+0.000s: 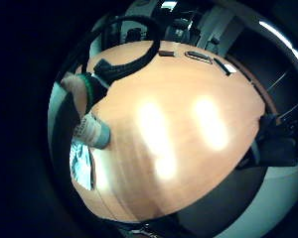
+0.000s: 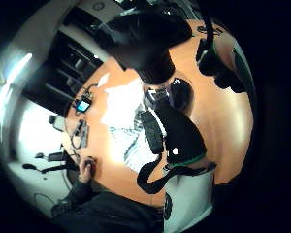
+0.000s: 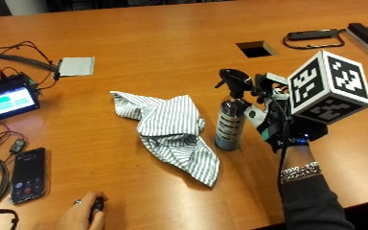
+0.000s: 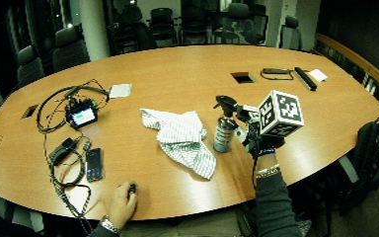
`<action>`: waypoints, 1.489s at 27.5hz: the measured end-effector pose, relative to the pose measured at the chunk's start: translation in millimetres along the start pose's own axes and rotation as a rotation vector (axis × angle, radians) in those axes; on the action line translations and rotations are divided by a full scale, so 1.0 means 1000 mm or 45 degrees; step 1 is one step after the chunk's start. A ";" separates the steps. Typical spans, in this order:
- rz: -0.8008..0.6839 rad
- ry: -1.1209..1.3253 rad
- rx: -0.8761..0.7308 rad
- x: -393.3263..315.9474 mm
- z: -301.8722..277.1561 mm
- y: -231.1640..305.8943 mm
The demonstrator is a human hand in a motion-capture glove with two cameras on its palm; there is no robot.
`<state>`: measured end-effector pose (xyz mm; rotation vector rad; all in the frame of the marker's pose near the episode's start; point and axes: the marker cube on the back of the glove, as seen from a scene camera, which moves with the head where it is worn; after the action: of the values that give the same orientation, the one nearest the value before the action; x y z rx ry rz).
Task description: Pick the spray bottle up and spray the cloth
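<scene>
Spray bottle (image 3: pixel 231 125) standing upright on the tabletop (image 3: pixel 171 43), gloved right hand (image 3: pixel 280 125) at its side.
The striped cloth (image 3: pixel 168 128) lies crumpled just beside the bottle, on the side away from the hand. The bottle's long axis is vertical; its black trigger head points toward the cloth. The hand is just beside the bottle, and whether its fingers grasp the bottle cannot be told, since they are hidden.
</scene>
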<state>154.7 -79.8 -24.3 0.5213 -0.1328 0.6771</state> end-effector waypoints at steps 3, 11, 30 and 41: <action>0.060 -0.175 -0.021 0.003 0.011 -0.002; 0.073 -0.685 -0.167 -0.003 0.038 -0.010; 0.038 -1.230 -0.271 -0.048 0.068 -0.026; -0.081 -1.180 0.156 -0.069 0.054 -0.047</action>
<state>133.6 -176.6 -16.6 0.9247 -0.9431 0.3370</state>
